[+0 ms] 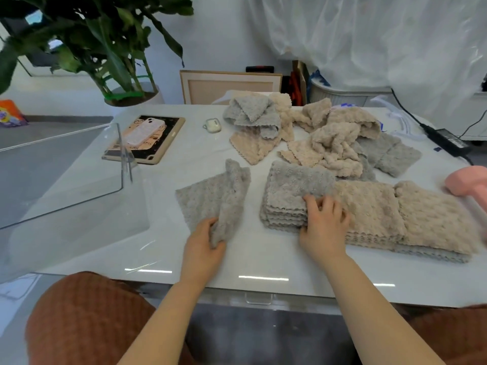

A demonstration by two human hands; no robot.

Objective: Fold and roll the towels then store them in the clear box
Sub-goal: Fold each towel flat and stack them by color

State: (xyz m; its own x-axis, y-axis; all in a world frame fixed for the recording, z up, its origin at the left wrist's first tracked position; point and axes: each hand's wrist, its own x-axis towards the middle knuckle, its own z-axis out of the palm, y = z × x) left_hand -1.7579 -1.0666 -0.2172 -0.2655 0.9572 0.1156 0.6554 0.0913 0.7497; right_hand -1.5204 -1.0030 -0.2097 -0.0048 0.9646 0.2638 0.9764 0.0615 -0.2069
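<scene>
Closest to me, my left hand grips the bunched near corner of a fluffy grey towel lying half folded on the glossy white table. My right hand curls round the near edge of a stack of folded grey towels just beside it. Left of both stands the big clear plastic box; behind lies a loose heap of grey and beige towels.

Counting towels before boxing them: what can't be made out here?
Head view only.
Folded stack: layer count; the right hand covers part of its edge.
Loose pile: towel count; they overlap.
Clear box: left side cut off by the frame.
Pink object: cut off by the right edge.
Grey towel: near corner hidden in the left hand.
</scene>
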